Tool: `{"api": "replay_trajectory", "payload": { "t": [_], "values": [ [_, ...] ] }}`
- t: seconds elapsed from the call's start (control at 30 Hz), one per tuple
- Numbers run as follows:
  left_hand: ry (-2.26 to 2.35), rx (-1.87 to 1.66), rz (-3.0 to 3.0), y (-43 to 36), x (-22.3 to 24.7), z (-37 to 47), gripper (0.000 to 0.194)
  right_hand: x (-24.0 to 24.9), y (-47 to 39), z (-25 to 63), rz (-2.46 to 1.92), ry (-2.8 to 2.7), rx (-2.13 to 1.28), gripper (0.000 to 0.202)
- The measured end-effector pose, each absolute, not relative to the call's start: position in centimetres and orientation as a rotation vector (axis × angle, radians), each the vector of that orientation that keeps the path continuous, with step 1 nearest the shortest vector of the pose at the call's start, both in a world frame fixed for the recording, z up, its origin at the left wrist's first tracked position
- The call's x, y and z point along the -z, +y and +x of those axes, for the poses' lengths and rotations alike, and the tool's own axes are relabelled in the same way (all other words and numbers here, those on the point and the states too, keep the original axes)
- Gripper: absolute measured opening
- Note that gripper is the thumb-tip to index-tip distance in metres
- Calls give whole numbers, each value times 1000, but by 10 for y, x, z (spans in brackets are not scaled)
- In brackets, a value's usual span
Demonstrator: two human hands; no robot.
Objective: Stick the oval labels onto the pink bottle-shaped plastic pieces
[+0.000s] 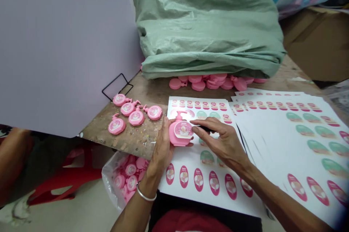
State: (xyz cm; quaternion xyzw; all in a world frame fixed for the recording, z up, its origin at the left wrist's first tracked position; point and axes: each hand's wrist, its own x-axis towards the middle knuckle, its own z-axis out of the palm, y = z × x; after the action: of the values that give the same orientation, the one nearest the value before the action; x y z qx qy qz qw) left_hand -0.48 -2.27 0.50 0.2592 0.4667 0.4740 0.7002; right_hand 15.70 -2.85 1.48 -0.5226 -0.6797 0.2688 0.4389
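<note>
A pink toy pump bottle with an oval picture label on its front stands upright in my left hand, fingers wrapped round its left side and back. My right hand is at the bottle's right edge, thumb and forefinger close to the label, with a thin dark tool held between its fingers. Beneath both hands lies a white sticker sheet printed with green, red and pink labels. Several labelled pink bottles lie on the table to the left.
A big green sack rests at the back, with pink bottles along its front. More sticker sheets lie right. A clear bag of pink bottles hangs below the table's left edge, near a black wire stand and red stool.
</note>
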Motion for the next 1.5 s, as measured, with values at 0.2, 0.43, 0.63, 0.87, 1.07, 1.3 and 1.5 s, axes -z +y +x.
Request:
{"api": "replay_trajectory", "payload": {
  "t": [0.2, 0.43, 0.63, 0.87, 1.07, 1.3, 1.5],
  "values": [
    [999, -1042, 587, -24, -5, -3, 56, -13, -31, 151, -1280, -1705, -657, 19],
    [1035, -1034, 557, -23, -7, -3, 57, -14, -31, 148, -1273, -1703, -656, 18],
    [1027, -1028, 567, -22, -6, -5, 61, -13, -31, 147, -1280, -1726, -630, 18],
    [1025, -1017, 575, -23, -7, -5, 62, -15, -31, 146, -1280, -1723, -613, 19],
    [1020, -1028, 591, -23, -6, -5, 61, -14, -32, 147, -1276, -1702, -645, 19],
    [1027, -1052, 617, -23, -5, -5, 58, -12, -31, 149, -1270, -1630, -766, 19],
    [1057, -1043, 606, -23, -6, -3, 57, -13, -32, 149, -1284, -1681, -662, 20]
  ]
}}
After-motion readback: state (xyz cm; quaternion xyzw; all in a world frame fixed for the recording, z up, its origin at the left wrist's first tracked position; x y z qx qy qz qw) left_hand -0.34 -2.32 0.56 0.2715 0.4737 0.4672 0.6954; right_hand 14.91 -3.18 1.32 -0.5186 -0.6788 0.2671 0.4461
